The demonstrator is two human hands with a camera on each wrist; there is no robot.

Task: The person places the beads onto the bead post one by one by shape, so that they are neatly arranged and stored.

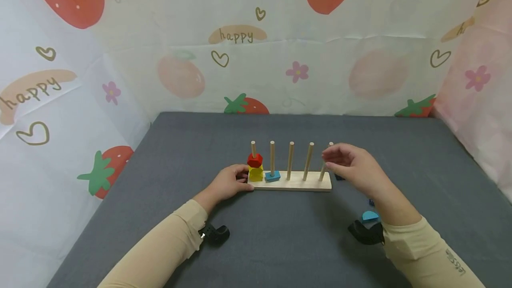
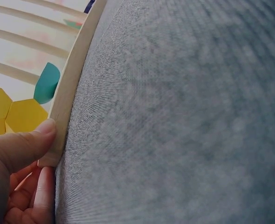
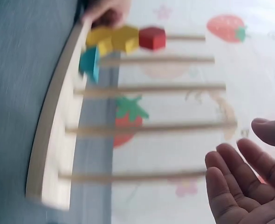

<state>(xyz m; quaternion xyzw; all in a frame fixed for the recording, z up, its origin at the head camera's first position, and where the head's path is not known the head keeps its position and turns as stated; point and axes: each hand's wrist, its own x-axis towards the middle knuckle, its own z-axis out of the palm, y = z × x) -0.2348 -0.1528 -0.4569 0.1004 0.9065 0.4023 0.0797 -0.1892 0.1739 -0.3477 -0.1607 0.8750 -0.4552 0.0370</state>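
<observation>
A wooden peg board [image 1: 298,183] with several upright pegs lies on the grey cloth. My left hand [image 1: 229,182] grips its left end, thumb on the front edge and fingers curled at the end face, as the left wrist view shows. On the leftmost peg a red block [image 1: 254,160] tops yellow blocks [image 1: 256,173]; the right wrist view shows two yellow blocks [image 3: 125,39]. A blue half-round block [image 1: 273,176] sits at the bottom of the second peg. Close to the top of the rightmost peg [image 3: 133,178] is my right hand [image 3: 249,186], fingers loosely bent, palm bare.
A light blue half-round block [image 1: 370,216] lies on the cloth near my right wrist. Beside it is a small dark blue piece [image 1: 371,202], partly hidden by the forearm. Another dark piece [image 1: 339,177] shows just past the board's right end. A printed curtain [image 1: 320,83] stands behind.
</observation>
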